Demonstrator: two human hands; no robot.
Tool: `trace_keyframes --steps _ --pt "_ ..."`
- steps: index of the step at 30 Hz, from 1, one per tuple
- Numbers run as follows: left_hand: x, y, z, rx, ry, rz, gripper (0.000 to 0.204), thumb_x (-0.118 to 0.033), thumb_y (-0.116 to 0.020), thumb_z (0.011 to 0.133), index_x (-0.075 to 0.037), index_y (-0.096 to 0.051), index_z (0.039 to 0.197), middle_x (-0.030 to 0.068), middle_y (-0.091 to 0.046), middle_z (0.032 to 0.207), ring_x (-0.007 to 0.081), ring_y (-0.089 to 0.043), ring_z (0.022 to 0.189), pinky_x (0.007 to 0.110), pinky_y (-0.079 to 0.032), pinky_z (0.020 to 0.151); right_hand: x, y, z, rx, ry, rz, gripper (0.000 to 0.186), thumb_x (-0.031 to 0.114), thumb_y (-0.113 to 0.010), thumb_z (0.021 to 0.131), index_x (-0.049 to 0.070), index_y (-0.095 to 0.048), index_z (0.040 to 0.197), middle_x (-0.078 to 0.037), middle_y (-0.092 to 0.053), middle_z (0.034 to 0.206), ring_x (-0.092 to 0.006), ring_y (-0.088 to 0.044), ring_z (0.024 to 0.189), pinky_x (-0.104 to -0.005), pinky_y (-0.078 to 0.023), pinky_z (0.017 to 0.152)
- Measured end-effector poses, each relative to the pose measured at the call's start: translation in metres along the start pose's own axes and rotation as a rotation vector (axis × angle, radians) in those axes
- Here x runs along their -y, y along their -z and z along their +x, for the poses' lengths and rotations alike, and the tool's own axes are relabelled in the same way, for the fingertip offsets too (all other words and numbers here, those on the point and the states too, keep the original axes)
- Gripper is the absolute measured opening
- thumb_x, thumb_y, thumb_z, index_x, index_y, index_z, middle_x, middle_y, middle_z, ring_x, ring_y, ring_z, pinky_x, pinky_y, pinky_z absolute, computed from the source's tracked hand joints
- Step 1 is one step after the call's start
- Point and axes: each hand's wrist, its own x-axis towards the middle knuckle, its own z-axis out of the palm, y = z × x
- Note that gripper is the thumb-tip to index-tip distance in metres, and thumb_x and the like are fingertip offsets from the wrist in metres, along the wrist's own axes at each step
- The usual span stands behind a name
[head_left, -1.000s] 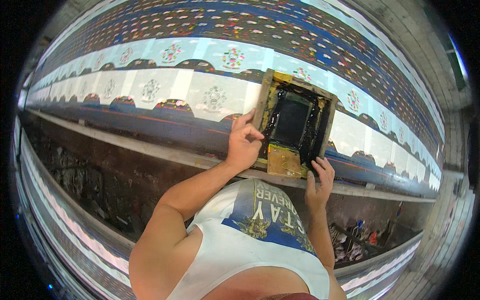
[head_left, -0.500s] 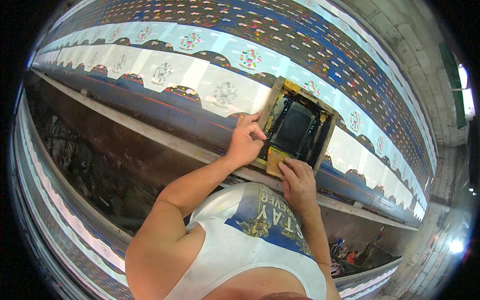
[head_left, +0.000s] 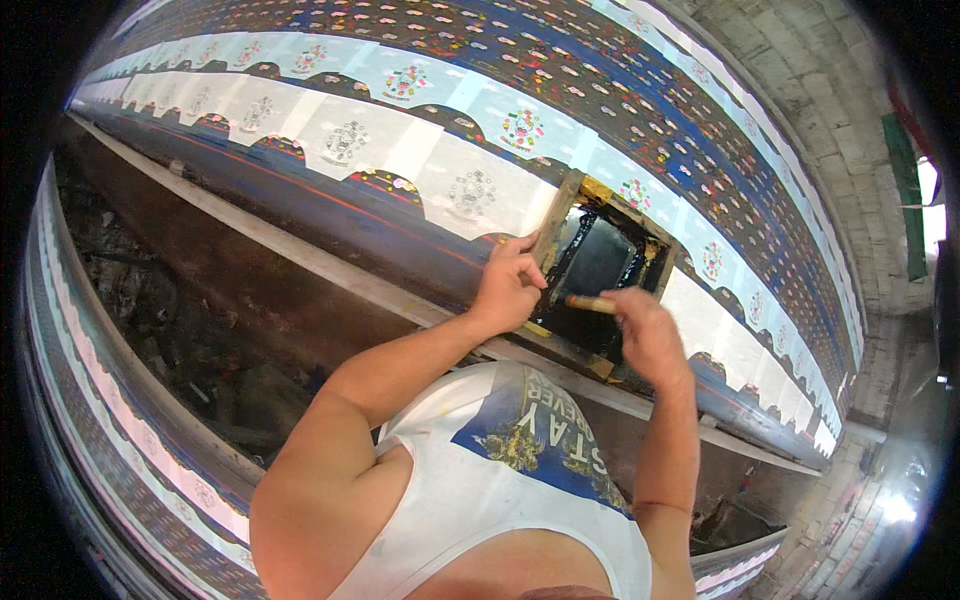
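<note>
A wooden screen printing frame (head_left: 556,218), stained with yellow and black, lies over a row of white printed pieces. Black ink wets its inside, around a dark rectangular mesh window (head_left: 600,255). My left hand (head_left: 508,285) is at the frame's left side, its fingers curled on the rim. In my right hand (head_left: 652,338), slightly blurred, is a squeegee with a wooden handle (head_left: 593,303). It appears edge-on over the near part of the mesh; whether its blade touches is hard to tell. Beside the frame lies a white piece with a grey print (head_left: 471,193).
Light blue pieces (head_left: 521,130) with colourful prints run in a row behind the white ones. Farther back, the long table (head_left: 560,75) is dark with many small coloured marks. A pale rail (head_left: 270,230) follows its near edge. Another table (head_left: 130,450) stands at the lower left.
My right hand has moved the squeegee from the frame's near end toward the mesh and turned it from face-up to edge-on. My left hand stays at the frame's left side.
</note>
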Motion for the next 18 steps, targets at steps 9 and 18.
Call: trace_keyframes --steps 9,18 --pt "0.002 0.0 0.001 0.009 -0.047 0.025 0.018 0.009 -0.077 0.074 -0.007 -0.073 0.08 0.0267 -0.061 0.159 0.0485 -0.055 0.144 0.054 -0.042 0.124 -0.066 -0.01 0.07 -0.356 -0.055 -0.068 0.047 -0.011 -0.064 0.095 0.009 -0.075 0.135 -0.019 -0.076 0.125 -0.0436 -0.072 0.122 -0.0522 -0.057 0.104" --pt "-0.007 0.002 -0.002 0.028 -0.017 0.051 0.02 0.011 -0.075 0.074 -0.007 -0.071 0.079 0.0268 -0.061 0.16 0.048 -0.056 0.144 0.054 -0.042 0.124 -0.02 -0.037 0.02 -0.278 0.028 -0.076 0.052 -0.013 -0.066 0.085 0.009 -0.079 0.13 -0.015 -0.076 0.114 -0.0408 -0.072 0.109 -0.0511 -0.058 0.097"
